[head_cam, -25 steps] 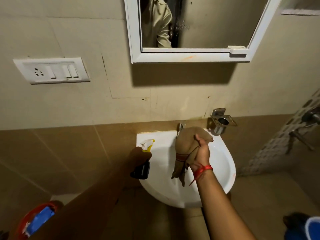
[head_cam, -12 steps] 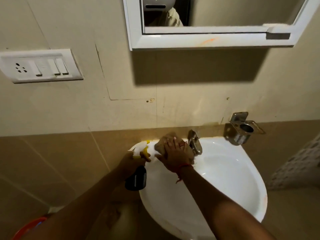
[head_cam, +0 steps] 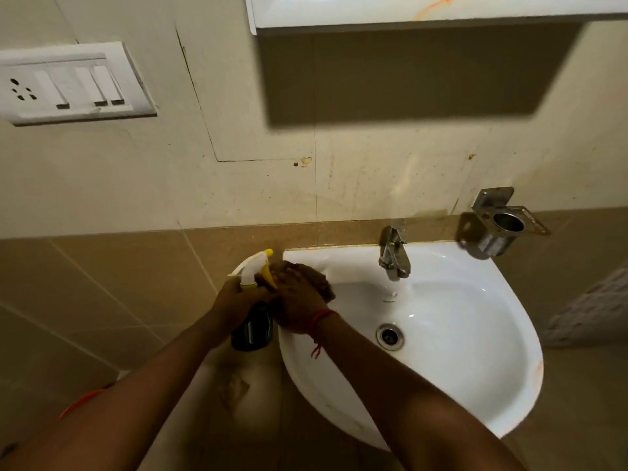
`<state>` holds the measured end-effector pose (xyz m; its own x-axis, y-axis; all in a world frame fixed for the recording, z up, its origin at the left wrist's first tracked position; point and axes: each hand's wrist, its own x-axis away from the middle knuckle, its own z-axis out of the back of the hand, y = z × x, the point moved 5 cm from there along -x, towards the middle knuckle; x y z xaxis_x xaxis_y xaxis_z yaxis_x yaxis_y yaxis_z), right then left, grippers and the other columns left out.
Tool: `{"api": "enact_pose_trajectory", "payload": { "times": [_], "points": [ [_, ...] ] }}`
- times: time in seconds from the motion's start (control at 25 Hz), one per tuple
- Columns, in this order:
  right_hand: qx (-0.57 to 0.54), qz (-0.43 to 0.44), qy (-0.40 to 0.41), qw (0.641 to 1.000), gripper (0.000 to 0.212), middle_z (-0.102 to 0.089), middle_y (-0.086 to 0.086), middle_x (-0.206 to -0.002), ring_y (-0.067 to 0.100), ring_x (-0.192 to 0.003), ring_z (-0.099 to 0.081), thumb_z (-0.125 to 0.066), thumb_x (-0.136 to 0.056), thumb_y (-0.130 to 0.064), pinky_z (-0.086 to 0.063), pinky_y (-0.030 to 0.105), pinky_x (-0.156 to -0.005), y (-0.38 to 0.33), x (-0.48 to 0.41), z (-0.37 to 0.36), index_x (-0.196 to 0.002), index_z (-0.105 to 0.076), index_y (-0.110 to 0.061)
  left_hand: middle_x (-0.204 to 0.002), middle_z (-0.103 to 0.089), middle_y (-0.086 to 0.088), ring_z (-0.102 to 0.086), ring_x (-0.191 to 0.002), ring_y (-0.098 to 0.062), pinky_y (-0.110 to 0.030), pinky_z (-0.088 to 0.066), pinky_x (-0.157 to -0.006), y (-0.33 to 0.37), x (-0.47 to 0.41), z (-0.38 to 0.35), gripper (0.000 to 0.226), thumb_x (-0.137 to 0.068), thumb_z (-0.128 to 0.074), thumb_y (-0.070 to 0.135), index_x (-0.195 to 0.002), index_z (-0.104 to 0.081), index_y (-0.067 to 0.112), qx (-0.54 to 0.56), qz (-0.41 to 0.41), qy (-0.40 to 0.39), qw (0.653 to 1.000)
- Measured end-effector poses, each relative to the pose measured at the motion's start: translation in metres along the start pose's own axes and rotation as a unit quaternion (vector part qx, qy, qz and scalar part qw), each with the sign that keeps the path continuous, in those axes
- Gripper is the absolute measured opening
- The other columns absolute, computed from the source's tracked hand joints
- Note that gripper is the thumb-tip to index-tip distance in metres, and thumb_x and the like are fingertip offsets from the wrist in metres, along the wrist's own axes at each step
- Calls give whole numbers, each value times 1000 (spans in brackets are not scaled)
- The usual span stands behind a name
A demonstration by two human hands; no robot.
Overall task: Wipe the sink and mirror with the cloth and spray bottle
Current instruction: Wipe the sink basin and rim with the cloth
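Observation:
A white wall-hung sink (head_cam: 475, 385) fills the lower right, with a steel tap (head_cam: 394, 256) at its back and a drain (head_cam: 390, 336) in the bowl. My right hand (head_cam: 299, 307), a red thread at its wrist, presses a brown cloth (head_cam: 319, 278) onto the sink's back left rim. My left hand (head_cam: 238, 300) grips a dark spray bottle (head_cam: 252, 329) with a white and yellow trigger head, just left of the sink and touching the cloth hand. Only the mirror's white lower frame (head_cam: 424, 11) shows at the top; its glass is out of view.
A white switch plate (head_cam: 68, 85) sits on the wall at upper left. A steel cup holder (head_cam: 499, 229) juts from the wall right of the tap. An orange rim (head_cam: 85, 399) shows at lower left behind my arm. Tiled wall lies behind everything.
My right hand brought the cloth from the tap to the sink's back left rim, beside the bottle. The view dropped and moved closer, so the mirror glass left the frame.

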<state>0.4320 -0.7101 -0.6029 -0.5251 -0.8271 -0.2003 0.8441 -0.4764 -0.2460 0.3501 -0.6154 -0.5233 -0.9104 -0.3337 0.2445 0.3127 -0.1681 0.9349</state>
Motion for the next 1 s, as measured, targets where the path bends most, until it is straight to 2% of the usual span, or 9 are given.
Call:
{"api": "enact_pose_trajectory", "payload": {
  "times": [0.12, 0.24, 0.28, 0.4, 0.56, 0.64, 0.8, 0.92, 1.0],
  "points": [
    [17, 13, -7, 1000, 45, -53, 1, -149, 23, -142, -43, -51, -102, -45, -26, 43, -122, 30, 6, 15, -143, -55, -28, -69, -72, 2, -70, -65, -13, -17, -53, -52, -3, 0, 2, 22, -90, -62, -7, -90, -67, 14, -20, 2, 4, 1000],
    [26, -148, 179, 972, 35, -59, -5, -139, 17, -131, -53, -51, -101, -44, -44, 34, -108, 100, 59, 52, -134, -60, -36, -84, -66, -7, -64, -77, -21, -24, -51, -63, -7, 2, -3, 13, -92, -62, -3, -95, -67, 9, -22, 7, 4, 1000],
    [54, -212, 191, 957, 38, -58, -1, -141, 22, -135, -51, -52, -100, -40, -43, 36, -111, 119, 82, 52, -137, -58, -31, -83, -65, -7, -63, -77, -19, -24, -50, -64, -8, 4, -5, 15, -93, -62, -2, -91, -67, 12, -15, 10, 6, 1000],
    [119, -340, 131, 924, 61, -48, 15, -154, 33, -148, -37, -36, -99, -44, -29, 48, -122, 136, 92, 25, -149, -46, -10, -77, -64, -5, -62, -73, -17, -23, -50, -63, -9, 7, -6, 24, -93, -61, -5, -82, -65, 16, -2, 6, 12, 1000],
    [12, -455, 45, 889, 68, -29, 21, -162, 39, -153, -19, -39, -102, -44, -7, 54, -126, 102, 38, 20, -157, -30, -4, -80, -64, -6, -62, -76, -18, -31, -52, -71, -15, 7, 2, 26, -93, -58, -7, -82, -65, 15, 11, 1, 17, 1000],
    [16, -391, 53, 919, 63, -24, 16, -165, 37, -155, -12, -42, -102, -38, -3, 55, -126, 85, 26, 13, -158, -29, -13, -81, -65, -6, -61, -78, -21, -33, -53, -74, -19, 7, 7, 29, -94, -58, -7, -80, -66, 17, 18, 10, 26, 999],
    [-49, -125, 21, 991, 44, -45, -1, -156, 25, -153, -22, -40, -103, -40, -2, 52, -126, 27, 19, 1, -143, -55, -28, -78, -63, -11, -60, -75, -26, -31, -50, -69, -28, 17, 6, 26, -93, -60, -6, -79, -66, 16, 13, 27, 42, 999],
    [-102, -75, -47, 991, 61, -58, 1, -144, 21, -148, -32, -28, -97, -55, -8, 46, -127, -3, 23, -3, -121, -72, -20, -77, -66, -8, -63, -73, -25, -30, -52, -64, -36, 28, 9, 23, -92, -60, -5, -85, -65, 17, -23, 23, 29, 999],
    [-108, -81, -78, 988, 47, -61, 4, -138, 26, -138, -47, -51, -95, -52, -30, 47, -122, 2, 23, 5, -124, -69, -19, -76, -66, -9, -63, -76, -29, -31, -52, -64, -41, 39, 16, 15, -89, -65, 1, -84, -66, 15, -33, 36, 17, 999]
  ]
}}
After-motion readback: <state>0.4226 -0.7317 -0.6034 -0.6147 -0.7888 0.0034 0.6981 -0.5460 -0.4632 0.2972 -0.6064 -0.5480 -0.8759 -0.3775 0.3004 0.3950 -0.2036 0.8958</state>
